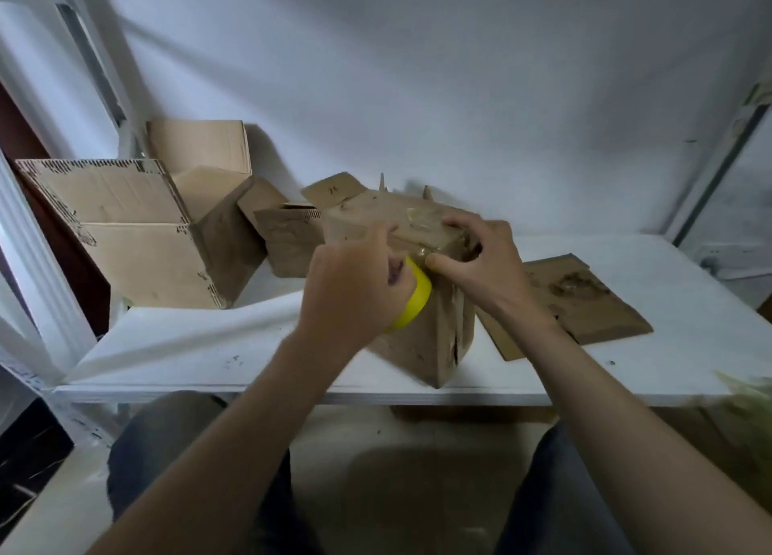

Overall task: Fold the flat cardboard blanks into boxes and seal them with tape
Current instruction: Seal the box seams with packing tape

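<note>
At the near edge of the white table [209, 345], the box [422, 345] being sealed is sitting with one upright corner pointing back toward the person at 6 o'clock, its closed top tilting slightly toward the camera. A strip of clear tape [417, 220] is running across that top roughly along the 12-to-6 line and reaching the near upper edge, which looks like the place the coming pull has to carry it over and down. The left hand [351, 287] is gripping the yellow tape roll [415, 299], fingers curled round it, and holding it against the box's near face at about 7 o'clock from the strip's end. The right hand [476, 262] is coming in from 4 o'clock, its fingers arching over the top edge and its thumb [443, 264] pressing the near face just beside the roll, so it is clamping the edge. Both hands are on the box; the left is the one placed to draw tape downward. Behind the box at 10 o'clock a small crumpled carton [288, 241] is lying close, and farther out at 9 o'clock a large open carton [138, 237] is leaning on its side. At 3 o'clock a flat cardboard blank [585, 304] is lying on the table, partly tucked behind the box. Nothing appears to be blocking the downward path.
</note>
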A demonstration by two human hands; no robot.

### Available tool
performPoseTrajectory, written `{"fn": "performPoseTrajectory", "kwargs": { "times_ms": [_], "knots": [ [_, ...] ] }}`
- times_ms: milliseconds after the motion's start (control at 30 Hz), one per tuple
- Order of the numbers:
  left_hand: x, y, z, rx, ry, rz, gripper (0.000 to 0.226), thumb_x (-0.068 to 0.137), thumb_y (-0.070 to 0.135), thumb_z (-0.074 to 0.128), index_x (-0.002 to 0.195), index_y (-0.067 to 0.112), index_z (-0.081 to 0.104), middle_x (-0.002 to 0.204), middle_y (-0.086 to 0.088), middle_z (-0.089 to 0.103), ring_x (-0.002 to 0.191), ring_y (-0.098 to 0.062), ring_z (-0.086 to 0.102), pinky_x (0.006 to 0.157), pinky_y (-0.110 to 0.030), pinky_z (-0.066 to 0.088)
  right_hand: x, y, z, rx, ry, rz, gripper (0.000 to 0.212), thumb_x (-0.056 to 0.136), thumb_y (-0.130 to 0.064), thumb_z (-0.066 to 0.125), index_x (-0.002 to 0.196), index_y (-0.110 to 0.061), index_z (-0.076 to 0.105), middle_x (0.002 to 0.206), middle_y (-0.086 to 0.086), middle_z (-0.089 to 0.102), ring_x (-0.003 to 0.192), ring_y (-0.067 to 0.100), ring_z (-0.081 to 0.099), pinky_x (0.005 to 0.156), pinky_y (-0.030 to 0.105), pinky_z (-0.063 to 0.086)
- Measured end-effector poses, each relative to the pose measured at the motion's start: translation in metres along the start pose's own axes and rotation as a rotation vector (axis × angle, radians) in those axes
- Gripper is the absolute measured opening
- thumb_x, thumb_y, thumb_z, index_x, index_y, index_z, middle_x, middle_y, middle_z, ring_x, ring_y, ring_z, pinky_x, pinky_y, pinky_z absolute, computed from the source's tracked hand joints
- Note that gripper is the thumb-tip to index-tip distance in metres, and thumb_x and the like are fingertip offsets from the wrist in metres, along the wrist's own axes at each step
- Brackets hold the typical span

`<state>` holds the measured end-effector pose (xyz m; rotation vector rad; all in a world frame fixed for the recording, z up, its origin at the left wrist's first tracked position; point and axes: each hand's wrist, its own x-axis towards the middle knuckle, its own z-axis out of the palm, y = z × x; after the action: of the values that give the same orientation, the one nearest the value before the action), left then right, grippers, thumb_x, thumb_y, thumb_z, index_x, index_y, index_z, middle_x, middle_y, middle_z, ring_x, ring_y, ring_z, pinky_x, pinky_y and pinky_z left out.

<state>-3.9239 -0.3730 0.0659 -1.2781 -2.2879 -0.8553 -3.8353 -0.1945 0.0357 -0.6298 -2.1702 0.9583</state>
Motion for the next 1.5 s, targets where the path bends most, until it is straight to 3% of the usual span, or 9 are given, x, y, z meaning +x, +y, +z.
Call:
{"fn": "performPoseTrajectory", "kwargs": {
  "times_ms": [167, 300, 467, 600, 767, 933, 1100, 1267, 1500],
  "knots": [
    [-0.035, -0.002, 0.044, -0.073, 0.065, -0.074, 0.041, 0.1, 0.031, 0.056, 0.137, 0.012, 0.051, 0.084, 0.0, 0.074, 0.073, -0.023, 0.069, 0.072, -0.027, 0.042, -0.014, 0.03, 0.008, -0.006, -0.09, 0.011, 0.053, 0.081, -0.038, 0.074, 0.127, -0.046, 0.05, 0.132, -0.002, 0.034, 0.099, -0.005, 0.05, 0.073, 0.0, 0.038],
    [-0.03, 0.004, 0.051, -0.137, 0.036, -0.142, 0.037, 0.103, 0.028, 0.052, 0.137, 0.015, 0.049, 0.089, -0.005, 0.072, 0.076, -0.028, 0.069, 0.061, -0.029, 0.038, -0.012, 0.034, 0.024, 0.054, -0.049, 0.012, 0.059, 0.084, -0.052, 0.074, 0.133, -0.036, 0.045, 0.137, -0.002, 0.031, 0.113, 0.007, 0.046, 0.09, 0.012, 0.036],
    [-0.009, 0.007, 0.058, -0.212, -0.071, -0.21, 0.037, 0.101, 0.038, 0.055, 0.133, 0.02, 0.048, 0.089, 0.004, 0.073, 0.083, -0.015, 0.066, 0.063, -0.026, 0.034, -0.005, 0.037, 0.046, 0.083, 0.035, 0.021, 0.06, 0.086, -0.057, 0.07, 0.131, -0.03, 0.043, 0.137, -0.001, 0.028, 0.119, 0.013, 0.046, 0.099, 0.024, 0.04],
    [0.005, -0.003, 0.058, -0.216, -0.172, -0.206, 0.023, 0.1, 0.038, 0.058, 0.116, 0.023, 0.054, 0.086, 0.007, 0.069, 0.083, -0.016, 0.066, 0.068, -0.032, 0.049, 0.004, 0.05, 0.042, -0.009, 0.018, -0.02, 0.059, 0.086, -0.066, 0.063, 0.131, -0.037, 0.04, 0.138, -0.003, 0.028, 0.117, 0.022, 0.055, 0.098, 0.037, 0.05],
    [0.018, -0.017, 0.054, -0.114, -0.277, -0.184, 0.018, 0.097, 0.043, 0.059, 0.109, 0.03, 0.066, 0.098, 0.007, 0.072, 0.075, -0.019, 0.067, 0.071, -0.039, 0.058, 0.011, 0.054, 0.04, -0.042, 0.002, -0.036, 0.057, 0.088, -0.064, 0.062, 0.133, -0.036, 0.04, 0.138, -0.002, 0.029, 0.115, 0.018, 0.054, 0.094, 0.031, 0.048],
    [0.016, -0.04, 0.057, -0.09, -0.393, -0.259, 0.023, 0.094, 0.043, 0.062, 0.114, 0.033, 0.069, 0.105, 0.012, 0.07, 0.096, -0.015, 0.066, 0.086, -0.042, 0.056, 0.014, 0.054, 0.039, -0.007, 0.012, -0.03, 0.057, 0.088, -0.058, 0.067, 0.134, -0.033, 0.043, 0.137, -0.001, 0.031, 0.113, 0.014, 0.052, 0.094, 0.025, 0.044],
    [0.014, -0.045, 0.066, -0.177, -0.375, -0.276, 0.018, 0.096, 0.038, 0.061, 0.105, 0.032, 0.075, 0.088, 0.019, 0.064, 0.082, -0.002, 0.06, 0.068, -0.024, 0.047, 0.01, 0.055, 0.044, 0.037, 0.018, -0.037, 0.07, 0.075, -0.059, 0.08, 0.132, -0.04, 0.043, 0.14, -0.004, 0.03, 0.119, 0.009, 0.049, 0.097, 0.022, 0.045],
    [0.015, -0.04, 0.075, -0.196, -0.296, -0.27, 0.021, 0.094, 0.039, 0.061, 0.109, 0.033, 0.075, 0.105, 0.014, 0.073, 0.097, -0.012, 0.064, 0.082, -0.033, 0.052, 0.009, 0.063, 0.043, 0.03, 0.028, -0.073, 0.074, 0.075, -0.053, 0.082, 0.135, -0.037, 0.043, 0.142, 0.0, 0.03, 0.118, 0.003, 0.041, 0.093, 0.0, 0.031],
    [0.018, -0.043, 0.078, -0.265, -0.357, -0.341, 0.021, 0.088, 0.048, 0.067, 0.101, 0.036, 0.078, 0.095, 0.017, 0.073, 0.093, -0.006, 0.065, 0.083, -0.032, 0.054, 0.016, 0.065, 0.019, 0.048, -0.176, -0.113, 0.061, 0.091, -0.056, 0.064, 0.143, -0.049, 0.034, 0.154, -0.009, 0.031, 0.135, 0.002, 0.037, 0.104, 0.015, 0.033]
  ]
}}
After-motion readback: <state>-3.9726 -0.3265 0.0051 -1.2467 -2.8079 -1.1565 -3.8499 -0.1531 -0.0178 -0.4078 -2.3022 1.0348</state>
